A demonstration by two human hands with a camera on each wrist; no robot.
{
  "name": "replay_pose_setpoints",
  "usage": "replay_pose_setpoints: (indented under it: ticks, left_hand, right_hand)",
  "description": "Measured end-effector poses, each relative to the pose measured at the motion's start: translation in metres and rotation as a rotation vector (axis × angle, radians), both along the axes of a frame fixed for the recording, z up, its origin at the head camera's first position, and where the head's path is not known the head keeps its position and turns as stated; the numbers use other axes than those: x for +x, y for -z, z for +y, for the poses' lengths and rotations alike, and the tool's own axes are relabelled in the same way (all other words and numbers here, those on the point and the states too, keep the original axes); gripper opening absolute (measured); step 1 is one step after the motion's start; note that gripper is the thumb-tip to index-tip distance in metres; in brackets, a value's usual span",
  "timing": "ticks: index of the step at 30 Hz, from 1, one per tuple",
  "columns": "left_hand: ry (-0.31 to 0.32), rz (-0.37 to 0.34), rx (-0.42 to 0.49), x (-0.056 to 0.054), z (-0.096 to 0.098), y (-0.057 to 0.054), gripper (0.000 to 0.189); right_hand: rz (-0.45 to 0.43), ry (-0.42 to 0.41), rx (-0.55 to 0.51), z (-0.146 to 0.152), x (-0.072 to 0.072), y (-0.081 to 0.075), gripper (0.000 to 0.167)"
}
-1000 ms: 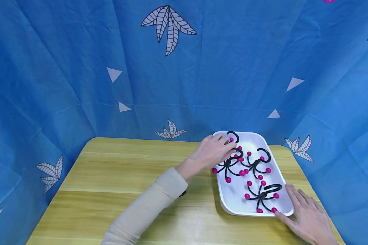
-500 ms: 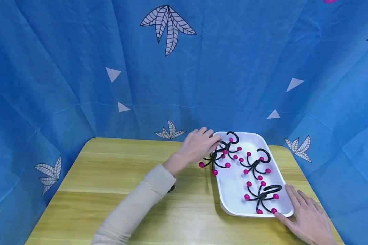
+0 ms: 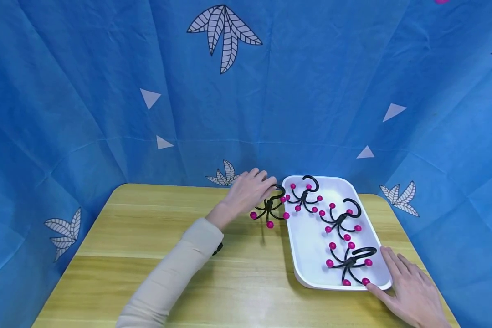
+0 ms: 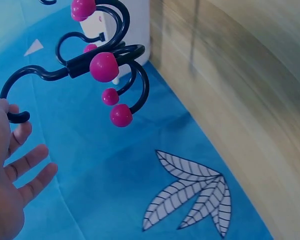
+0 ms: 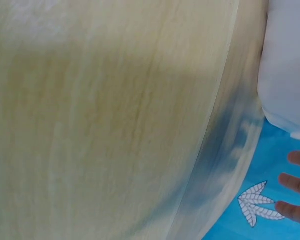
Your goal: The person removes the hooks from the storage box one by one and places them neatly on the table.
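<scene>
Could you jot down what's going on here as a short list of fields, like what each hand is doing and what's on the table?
Setting: wooden table with blue patterned cloth behind it
Left hand: holds a black hook holder with pink balls just left of the tray, above the table
Right hand: fingers straight, touching the near right corner of the white tray
In the tray: three more hook holders lying in a row
Sleeve: beige, on the left arm
</scene>
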State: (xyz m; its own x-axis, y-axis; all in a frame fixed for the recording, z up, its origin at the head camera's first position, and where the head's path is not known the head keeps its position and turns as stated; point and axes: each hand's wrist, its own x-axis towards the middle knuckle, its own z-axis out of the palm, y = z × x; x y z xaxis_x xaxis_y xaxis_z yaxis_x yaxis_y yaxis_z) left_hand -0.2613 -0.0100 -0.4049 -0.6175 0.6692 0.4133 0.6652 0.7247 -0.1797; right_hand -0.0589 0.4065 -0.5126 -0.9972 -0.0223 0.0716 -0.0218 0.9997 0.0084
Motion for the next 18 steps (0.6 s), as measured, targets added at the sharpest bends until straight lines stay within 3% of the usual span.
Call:
replay_pose_setpoints:
  ticks: [10,18]
  left_hand:
    - [-0.021,-0.039,0.004,-0.010,-0.008,0.016,0.025]
    - [-0.057,-0.019,0.009,-0.018,-0.012,0.031,0.026]
  right_hand:
    - [-0.001,-0.011,0.001,0.001,0.000,0.000,0.117]
    - [-0.030,-0.007,0.014,0.001,-0.003,-0.001,0.117]
